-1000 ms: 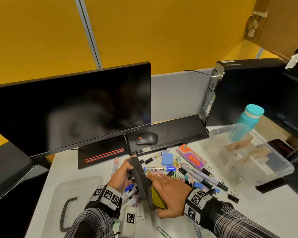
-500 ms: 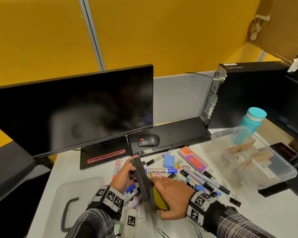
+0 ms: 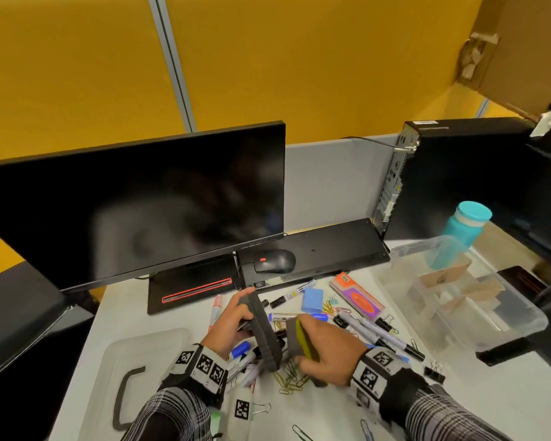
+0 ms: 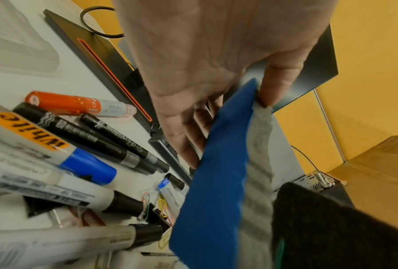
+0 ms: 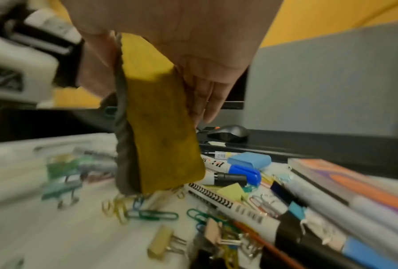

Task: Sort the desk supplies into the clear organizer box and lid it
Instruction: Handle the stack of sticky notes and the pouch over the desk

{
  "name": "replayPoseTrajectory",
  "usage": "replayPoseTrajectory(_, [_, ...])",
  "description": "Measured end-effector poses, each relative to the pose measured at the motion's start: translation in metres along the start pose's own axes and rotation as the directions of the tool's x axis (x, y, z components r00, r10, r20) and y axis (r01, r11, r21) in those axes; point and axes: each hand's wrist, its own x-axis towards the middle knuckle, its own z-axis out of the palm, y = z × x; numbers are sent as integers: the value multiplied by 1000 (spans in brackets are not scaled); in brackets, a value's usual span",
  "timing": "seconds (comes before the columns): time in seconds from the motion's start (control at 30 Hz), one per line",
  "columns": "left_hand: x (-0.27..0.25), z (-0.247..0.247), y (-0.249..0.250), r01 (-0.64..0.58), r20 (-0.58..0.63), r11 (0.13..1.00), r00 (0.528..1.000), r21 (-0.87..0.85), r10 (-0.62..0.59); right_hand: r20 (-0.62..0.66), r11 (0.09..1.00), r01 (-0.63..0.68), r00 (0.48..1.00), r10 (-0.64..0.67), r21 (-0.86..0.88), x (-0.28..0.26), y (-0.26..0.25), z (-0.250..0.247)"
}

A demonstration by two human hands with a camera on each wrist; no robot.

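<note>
My left hand (image 3: 233,326) grips a whiteboard eraser with a blue back and grey felt (image 3: 263,332) (image 4: 218,182), held on edge above the desk. My right hand (image 3: 325,348) grips a second eraser with a yellow back and dark felt (image 3: 303,340) (image 5: 156,131), lifted just over a scatter of paper clips (image 3: 290,377). Markers (image 3: 376,332) (image 4: 78,134), binder clips (image 5: 163,242) and a blue sticky pad (image 3: 312,300) lie around both hands. The clear organizer box (image 3: 458,291) with cardboard dividers stands at the right. Its lid (image 3: 134,370) lies at the front left.
A dark monitor (image 3: 134,205) and its stand fill the back left. A keyboard (image 3: 315,249) and mouse (image 3: 274,261) sit behind the supplies. A black computer tower (image 3: 458,173) and a teal bottle (image 3: 465,224) stand behind the box. An orange-purple packet (image 3: 357,296) lies near the keyboard.
The two erasers, pressed together before, have come apart. My right hand has drawn the yellow one a little to the right; my left keeps the blue one.
</note>
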Motion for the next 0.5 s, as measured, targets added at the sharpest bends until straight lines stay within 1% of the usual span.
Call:
replayPoseTrajectory(0.07, [-1,-3,1,2,19,999,1000,47,-3,-54,985,-59,996,69,161,0,5,-5])
replayPoseTrajectory(0.17, [-2,-4,1,5,22,998,1000,65,-6,-140,937,-119,975,173,330,3,9,-16])
replayPoseTrajectory(0.27, [-1,-2,-2,9,33,999,999,50,-11,-215,884,-157,937,274,440,7,11,-25])
replayPoseTrajectory(0.33, [-2,2,-1,3,53,999,999,50,-6,-250,866,-142,924,290,479,9,9,-29])
replayPoseTrajectory(0.4, [-1,7,0,-16,73,998,997,56,12,-250,849,-131,923,293,512,11,5,-30])
replayPoseTrajectory(0.5, [-1,14,3,-35,92,999,995,40,31,-193,740,-99,935,299,666,19,-4,-31])
